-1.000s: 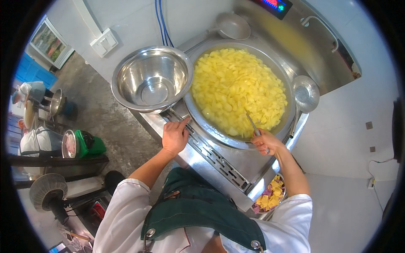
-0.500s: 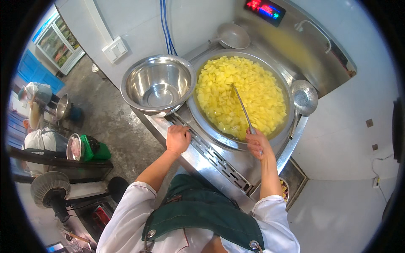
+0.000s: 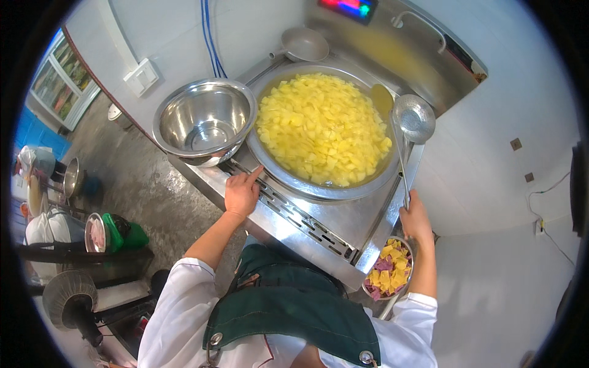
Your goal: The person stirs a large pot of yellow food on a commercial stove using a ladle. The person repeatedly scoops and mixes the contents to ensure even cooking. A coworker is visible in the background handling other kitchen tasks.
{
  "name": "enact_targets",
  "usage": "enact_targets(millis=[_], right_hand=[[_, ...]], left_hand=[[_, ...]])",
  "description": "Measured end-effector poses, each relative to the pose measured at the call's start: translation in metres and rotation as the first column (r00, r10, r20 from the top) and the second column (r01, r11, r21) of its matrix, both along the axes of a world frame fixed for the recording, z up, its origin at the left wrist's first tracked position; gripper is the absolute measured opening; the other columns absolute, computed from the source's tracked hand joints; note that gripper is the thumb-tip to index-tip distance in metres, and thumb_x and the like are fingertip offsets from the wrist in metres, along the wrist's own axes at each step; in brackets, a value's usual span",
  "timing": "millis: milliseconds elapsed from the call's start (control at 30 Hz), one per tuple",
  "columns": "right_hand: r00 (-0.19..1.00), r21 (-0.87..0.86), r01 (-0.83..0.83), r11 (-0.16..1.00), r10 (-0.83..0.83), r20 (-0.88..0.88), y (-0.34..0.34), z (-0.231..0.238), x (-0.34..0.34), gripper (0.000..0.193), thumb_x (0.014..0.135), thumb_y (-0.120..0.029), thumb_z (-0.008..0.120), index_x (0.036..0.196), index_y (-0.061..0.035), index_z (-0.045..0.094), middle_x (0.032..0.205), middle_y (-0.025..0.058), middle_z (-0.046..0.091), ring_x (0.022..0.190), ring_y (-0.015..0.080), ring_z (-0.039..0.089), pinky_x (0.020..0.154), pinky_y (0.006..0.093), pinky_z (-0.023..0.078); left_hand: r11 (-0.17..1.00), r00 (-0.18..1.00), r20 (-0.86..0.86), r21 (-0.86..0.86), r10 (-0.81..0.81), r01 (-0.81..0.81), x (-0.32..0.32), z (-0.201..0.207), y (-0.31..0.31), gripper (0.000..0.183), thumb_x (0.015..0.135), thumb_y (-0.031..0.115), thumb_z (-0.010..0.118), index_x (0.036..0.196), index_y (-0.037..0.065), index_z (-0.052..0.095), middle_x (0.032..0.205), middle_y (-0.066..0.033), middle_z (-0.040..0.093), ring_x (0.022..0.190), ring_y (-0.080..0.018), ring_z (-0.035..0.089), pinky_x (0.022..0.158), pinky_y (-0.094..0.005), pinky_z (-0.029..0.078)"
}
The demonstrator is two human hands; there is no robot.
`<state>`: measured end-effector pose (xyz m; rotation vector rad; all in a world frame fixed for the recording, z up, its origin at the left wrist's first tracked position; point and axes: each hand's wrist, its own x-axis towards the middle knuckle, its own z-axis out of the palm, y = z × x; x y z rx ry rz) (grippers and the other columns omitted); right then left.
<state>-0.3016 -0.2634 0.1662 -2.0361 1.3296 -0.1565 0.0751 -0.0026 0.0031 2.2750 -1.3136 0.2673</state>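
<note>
Pale walls (image 3: 257, 34) and a grey floor (image 3: 147, 196) surrounded your steel desk (image 3: 343, 224), where a wide, round pan (image 3: 331, 194) sat, filled nearly to its rim with yellow cut pieces (image 3: 322, 132) in liquid. Your left hand (image 3: 242, 195) rested at the front edge, over a slotted strip (image 3: 300, 218); its index finger pointed toward the pan's rim, the other fingers bent loosely, with nothing seen in its grasp. Your right hand (image 3: 417, 219), beyond the desk's right edge, was closed around a long handle (image 3: 403, 168) rising along the pan's right side. Near its top were a yellowish oval utensil head (image 3: 381, 100) and a round grey ladle (image 3: 415, 119); their shafts overlapped, so you could not tell which one, or both, you gripped. At the pan's left stood a shiny steel bowl (image 3: 211, 101), and behind it a small grey pan (image 3: 305, 44). Below your right wrist, beside the desk, was a round container (image 3: 411, 251) of yellow and purple pieces (image 3: 391, 270).
</note>
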Motion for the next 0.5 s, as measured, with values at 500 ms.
enact_targets(millis=[500], right_hand=[[0.994,0.734,0.105,0.671,-0.071,-0.077,-0.022,-0.008,0.052,0.031,0.088,0.005,0.056,0.114,-0.0014,0.041,0.063,0.0017,0.043,0.040,0.0121,0.041,0.034,0.0364,0.041]], left_hand=[[0.994,0.997,-0.073,-0.111,0.017,-0.025,0.002,-0.002,-0.001,0.047,0.084,0.010,0.063,0.130,0.017,0.071,0.081,-0.0085,0.061,0.085,-0.0298,0.062,0.089,-0.0423,0.047]])
